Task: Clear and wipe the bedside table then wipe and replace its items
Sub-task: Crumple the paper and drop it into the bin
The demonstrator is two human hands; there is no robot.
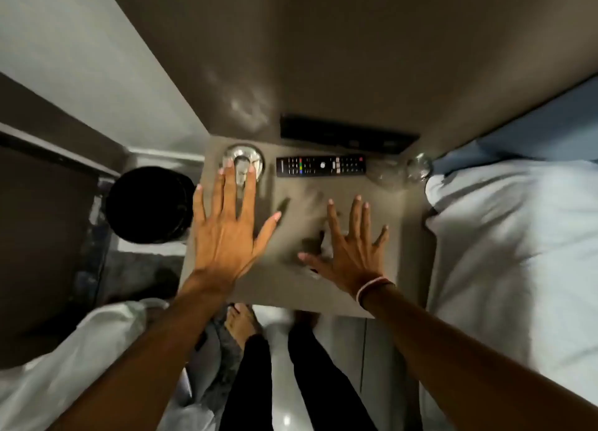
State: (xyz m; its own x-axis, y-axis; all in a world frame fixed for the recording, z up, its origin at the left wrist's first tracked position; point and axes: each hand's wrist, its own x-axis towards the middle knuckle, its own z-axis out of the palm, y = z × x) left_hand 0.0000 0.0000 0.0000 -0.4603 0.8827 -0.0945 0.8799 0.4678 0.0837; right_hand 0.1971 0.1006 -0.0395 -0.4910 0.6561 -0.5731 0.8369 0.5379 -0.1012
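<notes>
Above the bedside table [382, 288], both hands spread open and empty, left hand [226, 236] over the glass ashtray [243, 162], right hand [352, 252] nearer.

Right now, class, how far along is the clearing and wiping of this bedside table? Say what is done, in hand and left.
Done: nothing visibly; the remote, the ashtray and a glass are all on the table. In hand: the left hand reaches over the ashtray, fingers spread; the right hand hovers open, holding nothing. Left: clearing, wiping the table, wiping and replacing items. No cloth is clearly visible.
</notes>
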